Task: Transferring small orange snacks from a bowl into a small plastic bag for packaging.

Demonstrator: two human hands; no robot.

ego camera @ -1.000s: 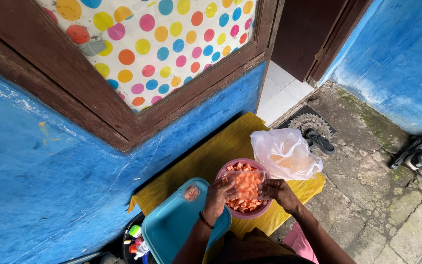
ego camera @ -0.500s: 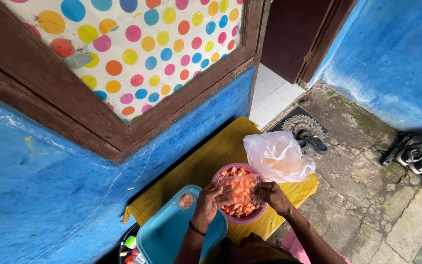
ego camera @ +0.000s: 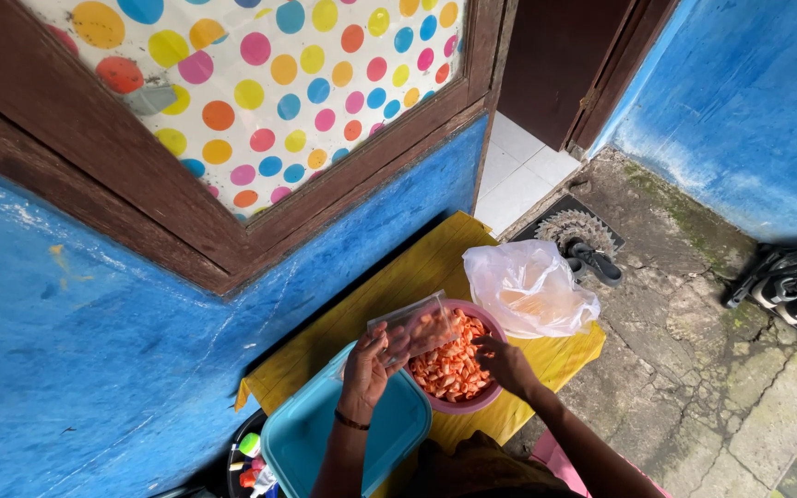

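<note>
- Your left hand (ego camera: 371, 364) holds a small clear plastic bag (ego camera: 414, 325) at the near-left rim of the pink bowl (ego camera: 484, 398); the bag tilts up and away from you, with a few orange crackers showing through its film.
- Keep the bag's mouth directly over the bowl, so that anything spilling drops back among the orange crackers (ego camera: 449, 367) and not onto the yellow tabletop (ego camera: 398, 281).
- The left grip: fingers curled and pressed together on the bag's near edge, thumb side toward the bowl. Hold the film by its edge, not its belly, so the crackers inside are not crushed.
- Your right hand (ego camera: 500, 361) lies inside the bowl, on the side away from the bag, fingers bent down onto the crackers. Its grip looks loosely cupped; whether it pinches any cracker I cannot tell, as the fingertips are hidden among the pile.
- Take modest handfuls and bring them low across the bowl to the bag; the two hands are near enough for a short carry.
- Left of the bowl, touching your left wrist, sits a teal lidded box (ego camera: 343, 438).
- Beyond the bowl, just beside its far rim, a large loose clear plastic bag (ego camera: 528, 288) rests on the tabletop; keep your elbow off it.
</note>
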